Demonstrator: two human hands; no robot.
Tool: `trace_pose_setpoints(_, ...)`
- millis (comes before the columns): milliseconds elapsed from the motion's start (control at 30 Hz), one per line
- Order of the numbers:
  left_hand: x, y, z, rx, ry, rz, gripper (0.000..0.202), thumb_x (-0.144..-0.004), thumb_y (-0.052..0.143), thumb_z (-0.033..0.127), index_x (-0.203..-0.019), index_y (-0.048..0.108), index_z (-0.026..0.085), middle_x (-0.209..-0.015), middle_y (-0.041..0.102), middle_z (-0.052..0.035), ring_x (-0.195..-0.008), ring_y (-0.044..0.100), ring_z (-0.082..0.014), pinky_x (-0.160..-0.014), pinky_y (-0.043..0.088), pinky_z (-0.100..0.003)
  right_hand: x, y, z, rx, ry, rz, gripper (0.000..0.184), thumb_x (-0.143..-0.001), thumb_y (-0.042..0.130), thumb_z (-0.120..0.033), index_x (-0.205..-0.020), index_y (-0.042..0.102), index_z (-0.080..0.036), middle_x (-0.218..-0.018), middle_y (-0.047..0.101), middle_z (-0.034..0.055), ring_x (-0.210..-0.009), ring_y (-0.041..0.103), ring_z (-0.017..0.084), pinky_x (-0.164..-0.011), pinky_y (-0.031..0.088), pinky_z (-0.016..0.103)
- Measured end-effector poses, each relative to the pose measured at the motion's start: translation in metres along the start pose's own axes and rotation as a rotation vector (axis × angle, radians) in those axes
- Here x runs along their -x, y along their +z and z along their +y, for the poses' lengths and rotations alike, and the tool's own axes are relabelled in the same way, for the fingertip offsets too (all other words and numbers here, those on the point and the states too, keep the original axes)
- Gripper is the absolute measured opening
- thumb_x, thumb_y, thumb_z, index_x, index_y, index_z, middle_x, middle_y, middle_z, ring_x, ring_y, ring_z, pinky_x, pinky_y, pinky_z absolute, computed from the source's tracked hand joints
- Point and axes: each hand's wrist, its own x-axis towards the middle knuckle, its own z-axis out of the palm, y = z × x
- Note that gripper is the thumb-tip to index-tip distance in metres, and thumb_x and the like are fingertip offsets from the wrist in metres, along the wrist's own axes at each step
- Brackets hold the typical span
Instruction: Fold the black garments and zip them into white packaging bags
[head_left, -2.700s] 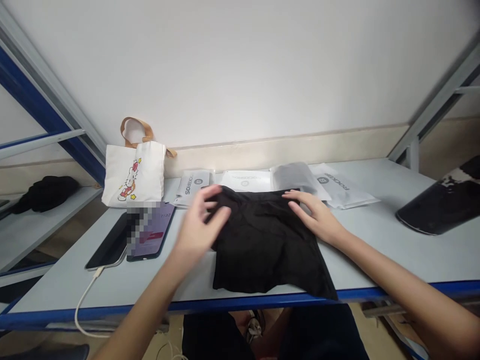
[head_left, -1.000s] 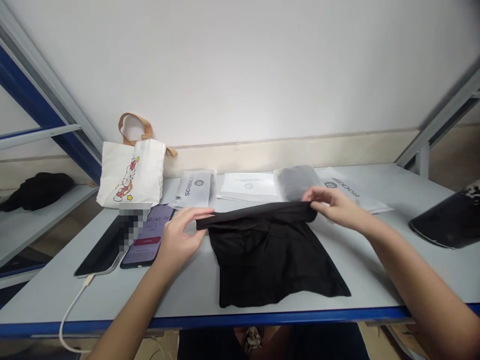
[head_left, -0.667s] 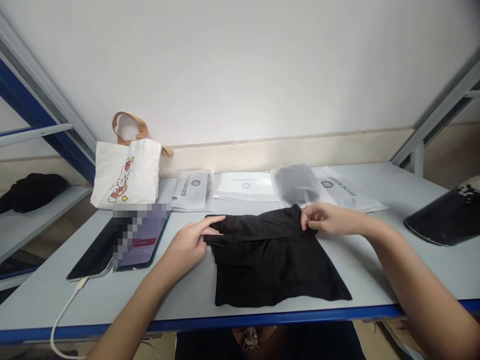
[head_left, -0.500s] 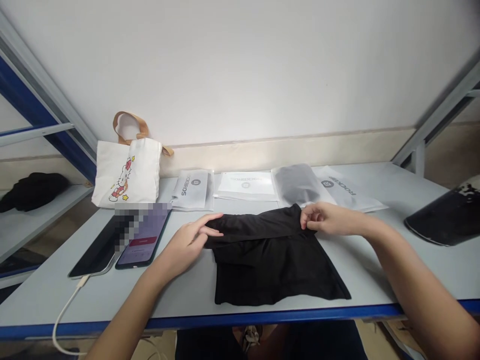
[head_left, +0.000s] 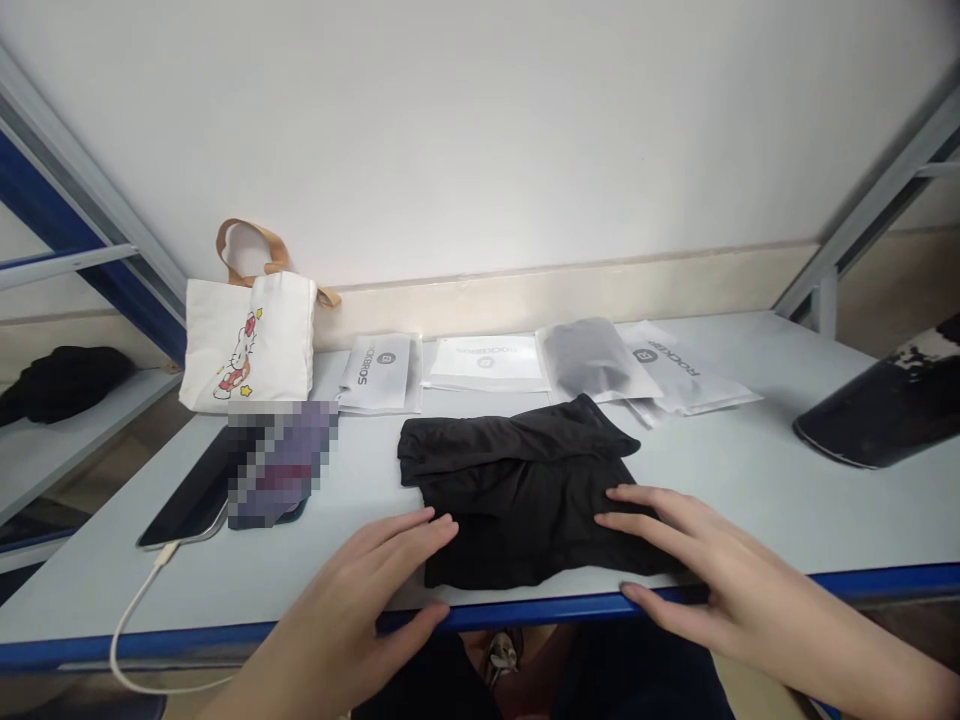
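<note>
Currently, black cloth [head_left: 517, 525], far edge folded, on counter [head_left: 360, 460]; left hand [head_left: 364, 590], right hand [head_left: 716, 570] at its sides, fingers [head_left: 649, 530] spread, gripping nothing.

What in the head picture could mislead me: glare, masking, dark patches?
Head view: pixel blocks hide most of the purple phone and part of the black phone; head view: the cloth is so dark its lower creases look faint; head view: print on the second pouch from left looks washed out.
</note>
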Motion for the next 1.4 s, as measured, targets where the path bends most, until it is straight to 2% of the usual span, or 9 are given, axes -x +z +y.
trace_pose_setpoints(200, -0.014, 0.007, -0.008, 0.124, -0.082, 0.116, 0.032, -0.087, 0.049, 0.024, -0.118, 0.054, 0.031, -0.103, 0.067, -0.0008, -0.090, 0.064, -0.0146, -0.080, 0.052, -0.025, -0.003, -0.005, 0.009, -0.059, 0.068, 0.034, 0.019, -0.090, 0.043, -0.035, -0.098, 0.059, -0.029, -0.101, 0.063, 0.0048, -0.095, 0.061, 0.025, -0.076, 0.053, 0.038)
trace_pose_setpoints(400, -0.045, -0.004, -0.008, 0.426, -0.412, 0.314, 0.036, -0.081, 0.056, 0.033, -0.116, 0.054, 0.023, -0.067, 0.053, 0.0039, -0.061, 0.053, -0.0091, -0.062, 0.047, -0.020, -0.024, -0.020, -0.011, 0.020, -0.047, 0.013, 0.042, -0.079, 0.059, -0.044, -0.118, 0.051, -0.028, -0.117, 0.058, 0.0060, -0.106, 0.055, 0.028, -0.084, 0.050, 0.039)
trace_pose_setpoints(533, -0.047, -0.004, -0.011, 0.559, -0.467, 0.285, 0.040, -0.080, 0.057, 0.035, -0.118, 0.052, 0.022, -0.067, 0.047, 0.0050, -0.060, 0.049, -0.0079, -0.060, 0.043, -0.020, -0.025, -0.011, -0.017, 0.114, -0.113, -0.009, 0.019, -0.086, 0.047, -0.030, -0.098, 0.059, -0.023, -0.101, 0.061, 0.0079, -0.092, 0.057, 0.025, -0.081, 0.047, 0.042)
trace_pose_setpoints(767, -0.050, -0.004, -0.014, 0.467, -0.501, 0.309, 0.042, -0.080, 0.055, 0.041, -0.119, 0.050, 0.024, -0.067, 0.048, 0.0057, -0.056, 0.047, -0.0082, -0.057, 0.040, -0.021, -0.050, -0.029, 0.015, -0.275, 0.230, -0.046, 0.034, -0.092, 0.034, -0.046, -0.075, 0.050, -0.021, -0.069, 0.056, 0.0014, -0.064, 0.053, 0.016, -0.060, 0.043, 0.028)
trace_pose_setpoints(933, -0.063, 0.007, -0.026, 0.167, -0.546, 0.139, 0.042, -0.080, 0.051, 0.041, -0.120, 0.048, 0.027, -0.067, 0.056, 0.0067, -0.055, 0.052, -0.0116, -0.057, 0.039, -0.024, -0.077, -0.007, 0.041, -0.012, 0.348, -0.051, 0.032, -0.087, 0.040, -0.046, -0.067, 0.042, -0.022, -0.057, 0.050, -0.0018, -0.052, 0.048, 0.015, -0.050, 0.034, 0.028)
trace_pose_setpoints(1067, -0.061, 0.012, -0.026, -0.052, -0.565, 0.192, 0.050, -0.081, 0.050, 0.043, -0.128, 0.038, 0.031, -0.074, 0.060, 0.0059, -0.066, 0.058, -0.0157, -0.057, 0.039, -0.026, -0.082, -0.006, 0.017, 0.175, 0.347, 0.207, 0.019, -0.083, 0.048, -0.035, -0.095, 0.051, -0.020, -0.074, 0.061, 0.0030, -0.067, 0.059, 0.021, -0.054, 0.041, 0.031)
trace_pose_setpoints(1167, -0.058, 0.016, -0.027, -0.165, -0.508, 0.354, 0.066, -0.078, 0.055, 0.044, -0.136, 0.029, 0.026, -0.103, 0.062, -0.0021, -0.096, 0.057, -0.0223, -0.076, 0.045, -0.033, -0.082, -0.001, -0.027, 0.106, 0.112, 0.404, 0.036, -0.090, 0.040, -0.034, -0.120, 0.046, -0.016, -0.114, 0.060, 0.0116, -0.106, 0.056, 0.025, -0.085, 0.046, 0.038)
trace_pose_setpoints(1267, -0.057, 0.018, -0.031, -0.228, -0.503, 0.359, 0.075, -0.079, 0.054, 0.048, -0.140, 0.023, 0.019, -0.128, 0.051, -0.0115, -0.118, 0.046, -0.0287, -0.095, 0.037, -0.042, -0.088, 0.022, -0.062, 0.074, -0.062, 0.228, 0.064, -0.090, 0.037, -0.050, -0.140, 0.028, -0.011, -0.143, 0.037, 0.0142, -0.133, 0.030, 0.026, -0.106, 0.032, 0.043)
trace_pose_setpoints(1400, -0.056, 0.015, -0.031, -0.186, -0.585, 0.208, 0.071, -0.083, 0.046, 0.053, -0.141, 0.024, 0.019, -0.118, 0.059, -0.0136, -0.111, 0.054, -0.0307, -0.089, 0.041, -0.043, -0.105, 0.055, -0.064, 0.086, 0.053, -0.010, 0.089, -0.084, 0.033, -0.066, -0.142, 0.023, 0.001, -0.147, 0.022, 0.0207, -0.137, 0.016, 0.029, -0.112, 0.021, 0.046)
